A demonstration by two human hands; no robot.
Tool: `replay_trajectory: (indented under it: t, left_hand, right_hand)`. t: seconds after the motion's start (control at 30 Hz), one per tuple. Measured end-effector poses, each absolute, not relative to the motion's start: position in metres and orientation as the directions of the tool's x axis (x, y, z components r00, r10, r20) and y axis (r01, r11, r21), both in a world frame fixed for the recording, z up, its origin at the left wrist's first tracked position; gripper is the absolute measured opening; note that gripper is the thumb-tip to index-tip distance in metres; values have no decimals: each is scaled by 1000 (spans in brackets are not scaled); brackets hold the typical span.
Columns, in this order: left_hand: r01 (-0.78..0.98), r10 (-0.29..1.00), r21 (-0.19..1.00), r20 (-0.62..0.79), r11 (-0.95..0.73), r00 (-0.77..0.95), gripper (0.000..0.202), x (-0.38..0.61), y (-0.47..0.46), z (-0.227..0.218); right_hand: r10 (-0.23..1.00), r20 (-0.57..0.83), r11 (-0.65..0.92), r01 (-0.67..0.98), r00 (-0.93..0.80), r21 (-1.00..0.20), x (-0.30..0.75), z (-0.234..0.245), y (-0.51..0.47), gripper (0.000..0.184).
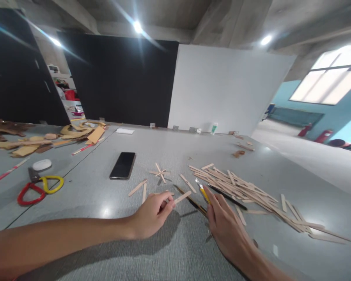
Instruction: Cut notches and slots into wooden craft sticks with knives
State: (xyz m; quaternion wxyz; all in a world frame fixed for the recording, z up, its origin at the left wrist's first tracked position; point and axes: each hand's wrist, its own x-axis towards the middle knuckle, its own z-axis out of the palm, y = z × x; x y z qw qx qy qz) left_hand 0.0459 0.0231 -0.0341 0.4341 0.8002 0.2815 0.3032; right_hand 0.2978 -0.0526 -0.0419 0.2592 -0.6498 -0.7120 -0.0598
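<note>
At the left of the frame, scissors with one red and one yellow plastic handle (43, 185) lie on the grey, fine-grained tabletop (152, 148), just below a white rounded object (42, 164). Left of centre is a black rectangular phone (123, 166), and to its right, a star of crossed pale wooden sticks (160, 172). Below the star, at lower centre, the left hand (155, 214) has its thumb and fingers pinched together on one end of a flat, round-ended pale wooden stick (182, 198); the free length slants up and to the right, away from the grip and toward the other hand. A long, dark, narrow strip (193, 202) runs on a slant between the hands; what it is, I cannot tell. Right of centre, the right hand (226, 222) is closed around a yellow-handled craft knife (204, 194), whose metal tip points up and to the left. Stick and knife thus lean toward each other, the stick's free end near the blade but seemingly apart from it; the right hand is the nearer to the blade. Just beyond that hand lie a slim black pen (228, 197) and a loose heap of pale wooden sticks (236, 183), spreading toward the right.
</note>
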Motion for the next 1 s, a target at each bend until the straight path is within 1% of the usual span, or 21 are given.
replay_trajectory:
  t: [0.33,0.47,0.57,0.7,0.83,0.9,0.93,1.0]
  left_hand:
    - [180,737,899,198,-399,646,38,48,25,-36]
    - [173,735,907,185,-383,653,37,47,26,-36]
    - [175,734,910,176,-375,656,36,47,26,-35]
    - [185,740,908,174,-376,650,36,47,26,-34]
    - [192,741,902,179,-387,648,37,47,26,-33]
    - [194,734,899,180,-393,655,37,47,26,-33]
    - [195,729,897,179,-396,660,37,47,26,-32]
    - [197,718,891,181,-409,672,36,46,27,-31]
  right_hand:
    - [889,458,179,934,-18,-309,298,-44,-50,49]
    - [874,484,217,914,-26,-342,299,-44,-51,48]
    - [850,526,250,894,-19,-371,298,-42,-53,41]
    - [795,605,274,869,36,-412,297,-37,-61,34]
    - [782,623,315,838,36,-445,302,-34,-67,46]
    - [785,618,318,824,48,-469,304,-34,-66,48]
    - [786,615,312,818,64,-483,305,-34,-66,45]
    - [783,614,293,811,101,-507,305,-33,-65,31]
